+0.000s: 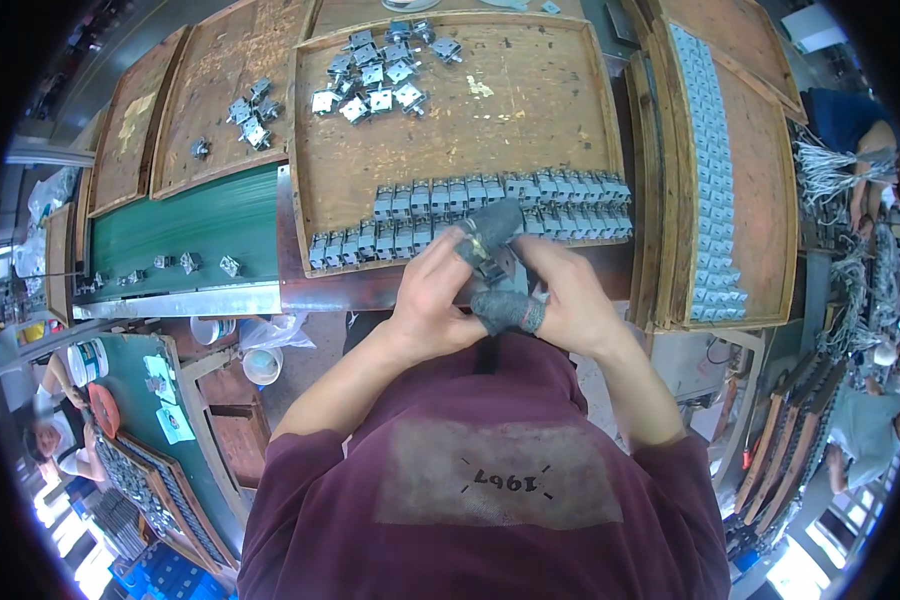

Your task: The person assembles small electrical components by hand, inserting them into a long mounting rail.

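Observation:
My left hand (432, 296) and my right hand (573, 297) meet in front of my chest, at the near edge of the wooden tray. Between their closed fingers is a small grey metal part (502, 268), mostly covered. Dark cloth wraps cover some fingertips and thumbs on both hands. Just beyond my hands, two rows of small grey block-shaped parts (410, 200) stand along the near side of the tray (460, 130). A loose heap of similar parts (372, 75) lies at the tray's far left.
Left of the tray runs a green belt (185, 235) with several parts along its near side. Another wooden tray (225, 90) holds a small cluster. At right, a tray (760, 200) carries lined-up parts. A white bucket (261, 366) stands below left. Other people work at both sides.

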A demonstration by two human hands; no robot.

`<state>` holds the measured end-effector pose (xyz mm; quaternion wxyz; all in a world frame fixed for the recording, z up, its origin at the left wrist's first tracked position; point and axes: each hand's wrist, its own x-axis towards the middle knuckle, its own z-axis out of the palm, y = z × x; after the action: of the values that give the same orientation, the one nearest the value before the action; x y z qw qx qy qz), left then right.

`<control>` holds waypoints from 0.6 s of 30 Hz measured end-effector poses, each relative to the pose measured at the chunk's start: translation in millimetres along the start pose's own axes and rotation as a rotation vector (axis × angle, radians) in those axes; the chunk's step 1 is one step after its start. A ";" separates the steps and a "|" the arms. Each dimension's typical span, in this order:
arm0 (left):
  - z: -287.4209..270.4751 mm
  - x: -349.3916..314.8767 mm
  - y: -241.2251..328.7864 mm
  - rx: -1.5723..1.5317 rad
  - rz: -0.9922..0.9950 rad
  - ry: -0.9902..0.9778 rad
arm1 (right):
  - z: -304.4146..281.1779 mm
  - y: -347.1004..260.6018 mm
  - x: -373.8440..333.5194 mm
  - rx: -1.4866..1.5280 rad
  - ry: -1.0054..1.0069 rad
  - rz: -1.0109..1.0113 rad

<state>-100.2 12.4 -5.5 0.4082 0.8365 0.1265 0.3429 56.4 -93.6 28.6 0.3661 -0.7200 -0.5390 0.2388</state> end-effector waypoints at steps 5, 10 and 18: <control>4.8 0.8 10.2 0.061 0.108 -0.021 | -1.2 9.0 -8.1 0.153 -0.151 -0.063; 4.1 4.1 2.4 0.058 0.101 -0.176 | -4.5 13.9 -17.8 0.061 -0.163 0.022; -98.6 1.0 -90.7 0.164 -0.641 0.025 | -141.7 87.5 -75.5 -0.384 0.780 0.432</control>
<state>-160.0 129.3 -32.2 0.4252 0.7800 0.4154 0.1958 190.7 -216.9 43.6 0.3433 -0.9058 -0.2343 -0.0821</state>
